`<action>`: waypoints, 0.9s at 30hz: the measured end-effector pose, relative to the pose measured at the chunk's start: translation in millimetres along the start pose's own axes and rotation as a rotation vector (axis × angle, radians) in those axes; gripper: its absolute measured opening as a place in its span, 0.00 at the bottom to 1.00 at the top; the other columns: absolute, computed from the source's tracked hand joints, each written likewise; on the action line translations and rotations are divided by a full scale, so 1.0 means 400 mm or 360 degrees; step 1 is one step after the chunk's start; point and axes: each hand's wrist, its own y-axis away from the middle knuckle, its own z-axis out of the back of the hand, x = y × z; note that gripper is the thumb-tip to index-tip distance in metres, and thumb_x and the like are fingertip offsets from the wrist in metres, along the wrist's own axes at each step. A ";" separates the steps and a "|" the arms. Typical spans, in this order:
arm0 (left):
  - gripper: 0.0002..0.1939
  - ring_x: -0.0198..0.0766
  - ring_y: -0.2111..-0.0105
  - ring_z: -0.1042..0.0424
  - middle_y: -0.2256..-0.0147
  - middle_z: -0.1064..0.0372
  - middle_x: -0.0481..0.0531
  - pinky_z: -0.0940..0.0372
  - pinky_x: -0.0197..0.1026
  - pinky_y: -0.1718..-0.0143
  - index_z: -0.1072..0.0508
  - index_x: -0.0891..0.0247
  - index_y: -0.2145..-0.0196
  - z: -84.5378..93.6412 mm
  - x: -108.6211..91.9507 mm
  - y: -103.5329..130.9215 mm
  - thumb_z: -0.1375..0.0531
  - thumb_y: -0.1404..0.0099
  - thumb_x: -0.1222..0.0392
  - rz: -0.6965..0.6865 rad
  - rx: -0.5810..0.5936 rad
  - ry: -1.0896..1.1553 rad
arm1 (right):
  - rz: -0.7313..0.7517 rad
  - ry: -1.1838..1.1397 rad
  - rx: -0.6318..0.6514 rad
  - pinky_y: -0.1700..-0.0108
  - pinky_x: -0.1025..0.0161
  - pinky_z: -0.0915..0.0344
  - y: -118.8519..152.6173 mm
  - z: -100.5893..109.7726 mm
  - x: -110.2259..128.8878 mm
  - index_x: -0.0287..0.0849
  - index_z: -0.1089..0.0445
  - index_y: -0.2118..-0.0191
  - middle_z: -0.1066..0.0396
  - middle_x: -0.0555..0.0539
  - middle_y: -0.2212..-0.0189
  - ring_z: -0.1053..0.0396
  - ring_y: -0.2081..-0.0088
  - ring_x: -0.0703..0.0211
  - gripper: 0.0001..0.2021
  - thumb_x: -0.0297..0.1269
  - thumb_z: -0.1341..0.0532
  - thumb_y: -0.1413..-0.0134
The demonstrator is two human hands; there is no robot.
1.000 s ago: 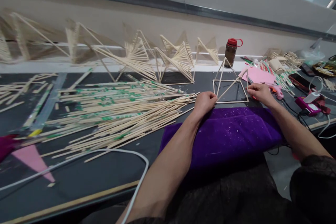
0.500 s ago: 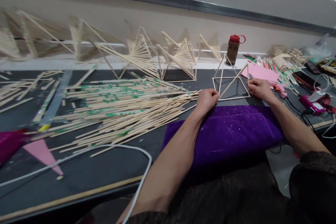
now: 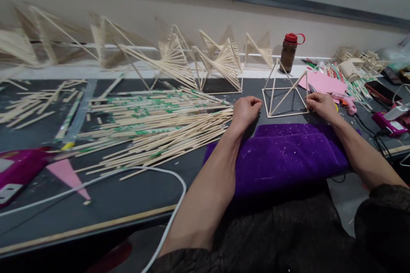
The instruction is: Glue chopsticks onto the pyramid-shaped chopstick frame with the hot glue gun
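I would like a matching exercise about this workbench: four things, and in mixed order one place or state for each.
Things:
1. Stick frame
2. Bottle
3. Purple cloth
4. Loose sticks

Places or states:
A. Folded and sprinkled with pale specks
B. Lying left of the left hand
C. Between the left hand and the right hand
D. Standing upright near the wall

Right pairs: 1-C, 2-D, 3-A, 4-B

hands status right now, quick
Left hand: closed, nothing visible in it, beside the stick frame.
Right hand: at the stick frame's right side; whether it grips it cannot be told.
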 end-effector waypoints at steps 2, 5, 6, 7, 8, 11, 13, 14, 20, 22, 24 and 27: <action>0.15 0.41 0.67 0.23 0.64 0.20 0.56 0.32 0.41 0.61 0.18 0.63 0.59 -0.003 -0.004 0.004 0.42 0.39 0.61 -0.0032 0.0067 -0.0144 | 0.0010 0.0004 0.0019 0.70 0.63 0.36 0.001 0.000 -0.004 0.40 0.25 0.66 0.26 0.49 0.77 0.31 0.75 0.60 0.12 0.42 0.41 0.52; 0.13 0.44 0.61 0.23 0.61 0.19 0.56 0.33 0.41 0.56 0.17 0.61 0.59 -0.013 -0.015 0.014 0.40 0.40 0.61 -0.0069 0.0194 -0.0320 | 0.0016 0.0133 0.0020 0.68 0.63 0.36 0.004 0.009 0.000 0.40 0.24 0.66 0.26 0.49 0.77 0.30 0.75 0.60 0.12 0.39 0.42 0.50; 0.13 0.45 0.59 0.23 0.60 0.19 0.56 0.34 0.41 0.56 0.17 0.61 0.59 -0.017 -0.019 0.016 0.39 0.39 0.60 -0.0077 0.0225 -0.0370 | 0.0026 0.0248 -0.0009 0.68 0.63 0.37 0.007 0.013 0.004 0.39 0.24 0.66 0.25 0.48 0.77 0.30 0.74 0.59 0.11 0.38 0.42 0.50; 0.13 0.45 0.59 0.23 0.60 0.20 0.57 0.34 0.41 0.55 0.17 0.61 0.59 -0.020 -0.022 0.019 0.39 0.39 0.60 -0.0083 0.0249 -0.0415 | 0.0042 0.0386 -0.0048 0.67 0.62 0.38 0.012 0.018 0.011 0.39 0.23 0.67 0.25 0.47 0.76 0.30 0.73 0.58 0.11 0.38 0.42 0.48; 0.13 0.46 0.58 0.23 0.59 0.20 0.57 0.34 0.42 0.55 0.17 0.62 0.59 -0.023 -0.026 0.020 0.39 0.39 0.59 -0.0089 0.0270 -0.0453 | 0.0063 0.0527 -0.0084 0.67 0.62 0.39 0.019 0.022 0.019 0.39 0.23 0.68 0.24 0.46 0.75 0.30 0.72 0.57 0.12 0.38 0.42 0.46; 0.15 0.47 0.56 0.24 0.57 0.20 0.59 0.35 0.42 0.55 0.18 0.64 0.57 -0.031 -0.033 0.023 0.40 0.38 0.59 -0.0099 0.0311 -0.0535 | 0.0208 0.0828 -0.0001 0.66 0.62 0.40 0.044 0.015 0.057 0.39 0.22 0.66 0.21 0.43 0.68 0.27 0.67 0.55 0.14 0.38 0.43 0.41; 0.15 0.47 0.56 0.24 0.57 0.20 0.59 0.35 0.42 0.56 0.18 0.64 0.56 -0.034 -0.036 0.025 0.40 0.38 0.58 -0.0103 0.0319 -0.0578 | 0.0355 0.0993 0.0189 0.64 0.62 0.40 0.060 -0.010 0.092 0.40 0.21 0.62 0.21 0.42 0.62 0.25 0.62 0.53 0.14 0.38 0.44 0.38; 0.15 0.47 0.56 0.24 0.57 0.20 0.59 0.35 0.42 0.56 0.18 0.63 0.56 -0.035 -0.036 0.026 0.40 0.38 0.58 -0.0103 0.0322 -0.0597 | 0.0419 0.1091 0.0277 0.65 0.62 0.40 0.065 -0.028 0.111 0.41 0.21 0.59 0.21 0.42 0.59 0.25 0.61 0.53 0.15 0.37 0.45 0.36; 0.14 0.44 0.56 0.24 0.58 0.20 0.56 0.35 0.40 0.57 0.18 0.60 0.57 -0.036 -0.040 0.033 0.41 0.37 0.58 -0.0056 0.0300 -0.0643 | 0.0488 0.1482 0.0494 0.70 0.61 0.45 0.067 -0.157 0.179 0.43 0.25 0.50 0.24 0.40 0.57 0.25 0.60 0.50 0.19 0.38 0.52 0.32; 0.14 0.45 0.57 0.24 0.58 0.20 0.56 0.35 0.40 0.57 0.18 0.60 0.57 -0.036 -0.045 0.036 0.41 0.37 0.58 -0.0038 0.0300 -0.0640 | 0.0462 0.1447 0.0466 0.69 0.61 0.44 0.061 -0.179 0.175 0.44 0.24 0.50 0.24 0.41 0.57 0.26 0.58 0.50 0.19 0.40 0.52 0.31; 0.14 0.45 0.56 0.24 0.58 0.20 0.56 0.35 0.40 0.57 0.18 0.59 0.58 -0.035 -0.050 0.038 0.41 0.37 0.58 -0.0022 0.0293 -0.0630 | 0.0423 0.1369 0.0428 0.68 0.62 0.44 0.054 -0.187 0.162 0.47 0.24 0.50 0.24 0.43 0.57 0.26 0.56 0.52 0.18 0.42 0.50 0.32; 0.14 0.44 0.56 0.24 0.57 0.20 0.56 0.35 0.40 0.56 0.18 0.58 0.57 -0.034 -0.056 0.041 0.41 0.37 0.58 -0.0012 0.0292 -0.0612 | 0.0369 0.1202 0.0378 0.68 0.63 0.43 0.040 -0.188 0.139 0.52 0.22 0.51 0.23 0.46 0.55 0.26 0.55 0.55 0.16 0.43 0.46 0.34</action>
